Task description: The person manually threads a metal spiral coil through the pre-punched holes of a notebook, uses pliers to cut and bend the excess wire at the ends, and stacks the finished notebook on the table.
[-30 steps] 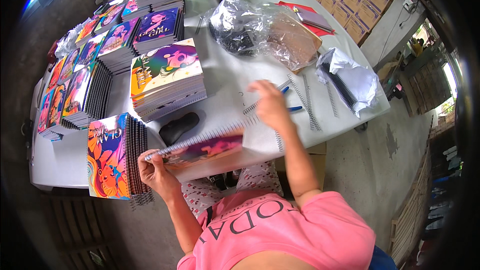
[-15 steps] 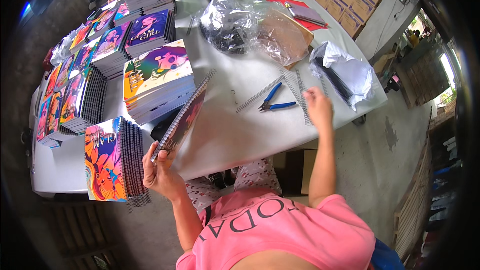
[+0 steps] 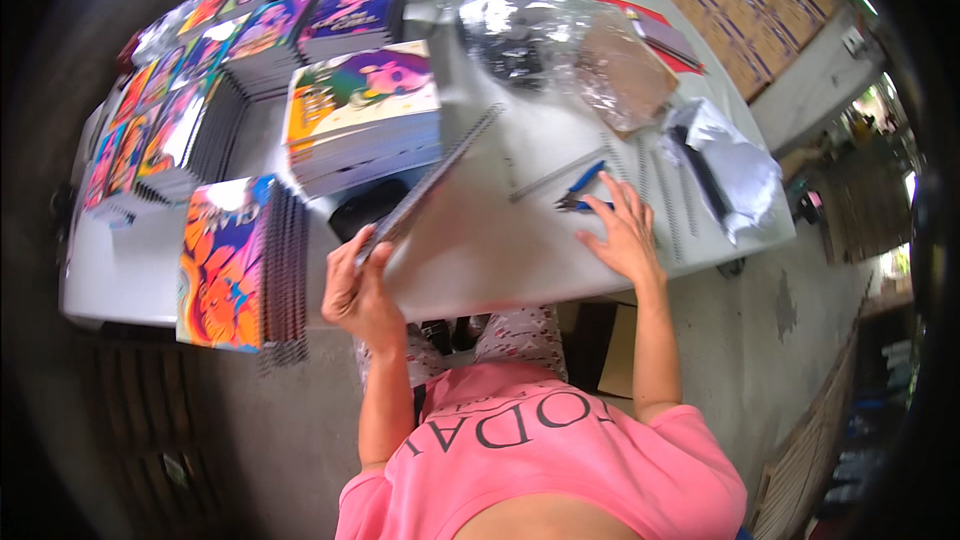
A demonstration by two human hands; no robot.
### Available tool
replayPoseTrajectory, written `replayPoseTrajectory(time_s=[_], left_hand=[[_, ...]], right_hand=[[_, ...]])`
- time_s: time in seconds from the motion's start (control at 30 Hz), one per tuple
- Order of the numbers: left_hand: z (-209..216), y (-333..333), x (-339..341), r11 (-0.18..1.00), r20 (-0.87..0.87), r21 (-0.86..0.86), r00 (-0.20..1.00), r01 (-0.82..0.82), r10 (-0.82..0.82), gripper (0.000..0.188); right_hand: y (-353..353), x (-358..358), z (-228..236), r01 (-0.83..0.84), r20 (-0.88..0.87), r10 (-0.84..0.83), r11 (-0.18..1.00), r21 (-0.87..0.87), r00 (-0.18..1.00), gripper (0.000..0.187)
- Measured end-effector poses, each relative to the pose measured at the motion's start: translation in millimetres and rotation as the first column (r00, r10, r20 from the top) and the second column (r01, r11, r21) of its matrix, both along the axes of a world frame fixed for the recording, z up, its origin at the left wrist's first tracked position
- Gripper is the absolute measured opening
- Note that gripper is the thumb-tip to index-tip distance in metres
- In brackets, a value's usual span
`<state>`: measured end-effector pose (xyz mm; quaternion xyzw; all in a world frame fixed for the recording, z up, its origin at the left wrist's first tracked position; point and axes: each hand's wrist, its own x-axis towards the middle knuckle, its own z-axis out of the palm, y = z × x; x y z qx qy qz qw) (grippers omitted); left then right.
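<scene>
My left hand [image 3: 358,285] grips a spiral notebook [image 3: 432,180] by its lower end, thumb on one side and fingers on the other. The notebook is tilted on edge, coil edge up, so its cover hardly shows. My right hand [image 3: 630,232] reaches over the table, fingers spread, with nothing seen in it. Its fingertips are over the blue-handled cutting pliers [image 3: 588,178] and cover part of one handle; whether they touch it I cannot tell. Loose wire coils [image 3: 552,176] lie beside the pliers, and more coils [image 3: 670,195] lie to the right of my hand.
Stacked notebooks [image 3: 365,125] with colourful covers fill the table's left side; one spiral-bound stack [image 3: 222,265] stands at the near left edge. Clear plastic bags [image 3: 520,25] lie at the back. White paper [image 3: 745,175] with dark coils is at right. Cartons [image 3: 745,0] are piled beyond.
My right hand has moved from the loose coils to the pliers, its fingers spreading. My left hand keeps hold of the notebook. The whole view has shifted and is somewhat blurred.
</scene>
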<state>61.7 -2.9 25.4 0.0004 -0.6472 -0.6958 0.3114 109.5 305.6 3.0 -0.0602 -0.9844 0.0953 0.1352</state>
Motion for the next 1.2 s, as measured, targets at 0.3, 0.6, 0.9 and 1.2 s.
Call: replayPoseTrajectory(time_s=[0.3, 0.6, 0.9, 1.2], left_hand=[[-9, -2, -8, 0.995, -0.168, -0.096, 0.986, -0.020, 0.004, 0.028], [3, 1, -5, 0.921, -0.373, -0.349, 0.927, -0.173, 0.033, 0.039], [7, 9, -1, 0.886, -0.387, -0.423, 0.922, -0.190, 0.013, 0.044], [3, 17, 0, 0.919, -0.411, -0.364, 0.912, -0.150, -0.014, 0.052]], right_hand=[[-95, 12, -33, -0.305, 0.091, 0.303, 0.952, 0.004, 0.949, 0.038], [-95, 20, -11, -0.358, -0.163, 0.322, 0.884, -0.300, 0.933, 0.050], [-156, 23, 72, -0.456, -0.352, 0.376, 0.872, -0.178, 0.857, 0.039], [-161, 28, 62, -0.382, -0.201, 0.408, 0.432, -0.817, 0.891, 0.038]])
